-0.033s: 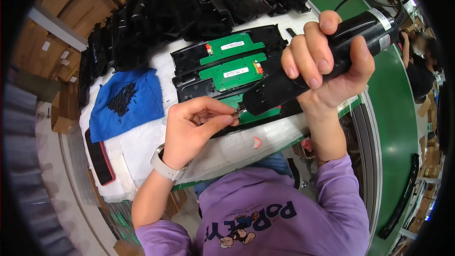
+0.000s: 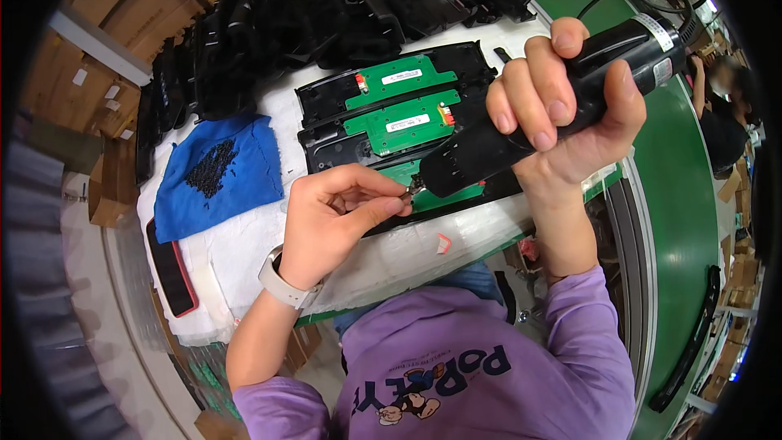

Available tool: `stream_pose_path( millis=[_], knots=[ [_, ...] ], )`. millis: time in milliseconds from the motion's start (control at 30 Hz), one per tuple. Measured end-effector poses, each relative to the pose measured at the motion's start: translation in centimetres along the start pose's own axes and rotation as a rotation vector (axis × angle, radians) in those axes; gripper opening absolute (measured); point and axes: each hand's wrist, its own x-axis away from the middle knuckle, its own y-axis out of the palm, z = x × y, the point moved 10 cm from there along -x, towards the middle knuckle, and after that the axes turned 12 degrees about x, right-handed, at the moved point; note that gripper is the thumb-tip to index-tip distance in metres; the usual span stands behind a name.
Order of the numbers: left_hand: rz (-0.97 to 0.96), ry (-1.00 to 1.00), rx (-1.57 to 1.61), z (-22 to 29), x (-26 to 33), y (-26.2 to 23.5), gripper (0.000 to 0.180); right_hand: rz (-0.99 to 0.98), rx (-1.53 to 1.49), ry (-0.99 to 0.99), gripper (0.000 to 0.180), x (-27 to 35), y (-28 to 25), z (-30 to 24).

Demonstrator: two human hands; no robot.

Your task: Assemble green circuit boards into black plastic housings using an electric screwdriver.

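My right hand (image 2: 570, 114) is wrapped round a black electric screwdriver (image 2: 472, 159), which slants down to the left with its cord at the upper right. My left hand (image 2: 326, 216) is closed in a pinch right at the screwdriver's bit (image 2: 417, 186). Whatever small piece those fingertips hold is too small to make out. Beneath the tip lies a green circuit board (image 2: 444, 200), partly hidden by the tool and my hands. Two more boards, a middle one (image 2: 391, 137) and a far one (image 2: 379, 94), sit in black plastic housings (image 2: 326, 102) beyond it.
A blue cloth (image 2: 175, 200) with a pile of small black screws (image 2: 210, 169) lies to the left, near a red-edged phone (image 2: 171, 269). Many black plastic housings (image 2: 301, 16) are stacked at the back. Rightward runs a green surface (image 2: 684, 195); a person (image 2: 725, 114) is beyond.
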Motion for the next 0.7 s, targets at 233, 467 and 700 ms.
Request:
stream_pose_path(
  millis=[233,467,700],
  knots=[
    [0.021,0.001,-0.034,0.3,0.1,-0.4,0.011,-0.020,0.010,0.003,0.036,-0.1,0.1,0.1],
    [0.075,0.063,-0.119,1.1,0.3,-1.0,0.012,0.060,0.066,0.041,0.033,-0.5,0.5,0.9],
    [0.023,0.054,0.093,1.1,-0.3,-2.0,0.013,0.068,0.063,0.136,0.034,-2.1,1.6,2.3]
  ],
)
